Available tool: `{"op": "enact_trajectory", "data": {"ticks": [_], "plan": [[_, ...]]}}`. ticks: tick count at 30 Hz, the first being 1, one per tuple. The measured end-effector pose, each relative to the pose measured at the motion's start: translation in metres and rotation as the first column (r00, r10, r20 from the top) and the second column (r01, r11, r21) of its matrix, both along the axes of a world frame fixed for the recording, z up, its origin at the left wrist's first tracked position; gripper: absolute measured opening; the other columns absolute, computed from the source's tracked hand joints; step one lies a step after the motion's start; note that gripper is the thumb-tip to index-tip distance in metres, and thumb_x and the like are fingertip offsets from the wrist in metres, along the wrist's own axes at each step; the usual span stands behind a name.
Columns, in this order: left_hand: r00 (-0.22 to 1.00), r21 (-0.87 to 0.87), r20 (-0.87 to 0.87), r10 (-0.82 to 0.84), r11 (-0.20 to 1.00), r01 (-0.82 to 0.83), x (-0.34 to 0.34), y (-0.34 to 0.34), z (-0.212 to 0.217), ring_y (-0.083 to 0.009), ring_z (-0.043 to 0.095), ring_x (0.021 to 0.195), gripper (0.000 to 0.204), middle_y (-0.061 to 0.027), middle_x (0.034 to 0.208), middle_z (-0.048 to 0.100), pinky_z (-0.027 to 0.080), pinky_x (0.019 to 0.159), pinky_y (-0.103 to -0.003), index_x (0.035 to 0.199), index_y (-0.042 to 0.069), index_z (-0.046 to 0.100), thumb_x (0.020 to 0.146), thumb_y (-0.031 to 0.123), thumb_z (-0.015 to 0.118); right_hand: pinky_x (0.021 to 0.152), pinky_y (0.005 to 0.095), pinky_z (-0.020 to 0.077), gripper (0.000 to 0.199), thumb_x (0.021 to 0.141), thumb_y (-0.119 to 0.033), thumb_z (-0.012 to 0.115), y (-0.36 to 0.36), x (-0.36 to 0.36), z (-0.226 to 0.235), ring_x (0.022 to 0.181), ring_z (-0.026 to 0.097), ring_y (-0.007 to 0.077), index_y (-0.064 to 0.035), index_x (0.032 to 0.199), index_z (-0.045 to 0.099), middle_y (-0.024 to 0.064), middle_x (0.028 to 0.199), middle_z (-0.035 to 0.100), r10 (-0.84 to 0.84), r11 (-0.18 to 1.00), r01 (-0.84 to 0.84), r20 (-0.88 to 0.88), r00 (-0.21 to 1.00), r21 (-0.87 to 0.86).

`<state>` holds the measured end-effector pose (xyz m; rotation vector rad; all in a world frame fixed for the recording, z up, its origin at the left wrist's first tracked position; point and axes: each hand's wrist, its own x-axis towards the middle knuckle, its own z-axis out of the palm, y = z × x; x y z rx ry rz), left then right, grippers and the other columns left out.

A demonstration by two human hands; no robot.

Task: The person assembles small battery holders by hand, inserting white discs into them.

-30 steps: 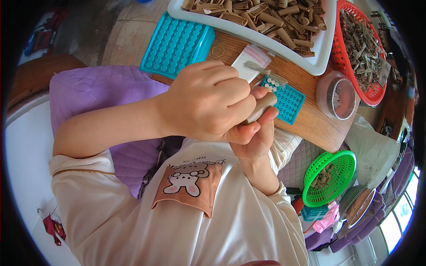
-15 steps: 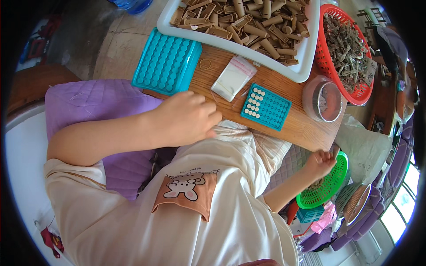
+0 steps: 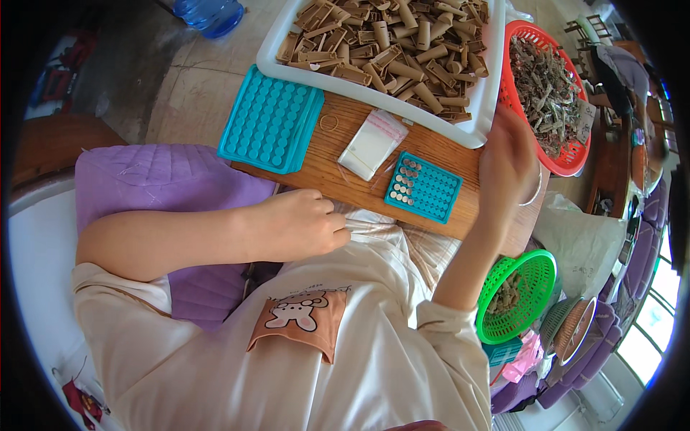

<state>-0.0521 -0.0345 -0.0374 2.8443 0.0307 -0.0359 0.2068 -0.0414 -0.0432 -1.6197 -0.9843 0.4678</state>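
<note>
My left hand [image 3: 307, 225] rests in a curled fist over my lap, at the near edge of the wooden table; anything inside it is hidden. My right hand [image 3: 507, 159], smeared by motion, is raised over the table's right end, between the white tub and the red basket. Beneath it, a clear round container [image 3: 533, 192] is mostly covered. Between the hands lies a small teal grid tray [image 3: 435, 188] with several round whitish pieces [image 3: 404, 188] in its left columns. Behind it is a stack of clear plastic bags [image 3: 368, 151].
A white tub [image 3: 374, 90] full of brown curved pieces fills the table's back. A larger teal tray [image 3: 269, 121] and a yellowish rubber band [image 3: 329, 122] lie left. The red basket [image 3: 519, 113] of dry greyish-brown material stands right, with a green basket [image 3: 544, 287] nearer me.
My right hand has moved from the green basket up and away to the clear container beside the red basket. My left hand stays curled in nearly the same place.
</note>
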Motion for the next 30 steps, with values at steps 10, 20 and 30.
{"op": "enact_trajectory", "data": {"ticks": [10, 20, 30], "plan": [[0.997, -0.050, -0.076, -0.014, 0.999, 0.010, 0.009, 0.010, 0.007, -0.0178, 0.058, 0.068, 0.006, -0.0036, 0.068, 0.056, 0.045, 0.059, -0.028, 0.071, 0.008, 0.054, 0.068, 0.011, 0.052, 0.069, 0.0344, 0.0466, 0.013, 0.072, -0.008, 0.055, 0.152, -0.045, -0.047, 0.087, 0.052, 0.0257, -0.0091, 0.083, 0.061, 0.0095, 0.089, 0.050, 0.358, 0.913, -0.325, 0.866, 0.350, -0.246], [0.959, -0.313, 0.116, 0.260, 0.925, -0.213, 0.016, 0.015, 0.018, -0.0203, 0.055, 0.062, 0.012, -0.0059, 0.064, 0.050, 0.045, 0.057, -0.032, 0.069, 0.007, 0.050, 0.069, 0.015, 0.059, 0.076, 0.0263, 0.0400, 0.032, 0.072, -0.019, 0.064, 0.099, 0.013, -0.019, 0.086, 0.048, 0.0165, 0.0009, 0.096, 0.057, 0.0097, 0.099, 0.047, 0.087, 0.971, -0.065, -0.084, 0.993, 0.232], [0.743, -0.942, -0.196, 0.640, 0.086, -0.323, 0.027, 0.018, 0.035, -0.0167, 0.054, 0.091, 0.045, -0.0095, 0.112, 0.046, 0.044, 0.078, -0.029, 0.117, 0.005, 0.038, 0.079, 0.021, 0.057, 0.067, 0.0216, 0.0435, 0.027, 0.080, -0.004, 0.051, 0.009, -0.020, 0.019, 0.074, 0.053, 0.0085, 0.0010, 0.107, 0.047, 0.0033, 0.082, 0.056, 0.385, 0.923, -0.377, -0.188, 0.904, 0.080]]}}
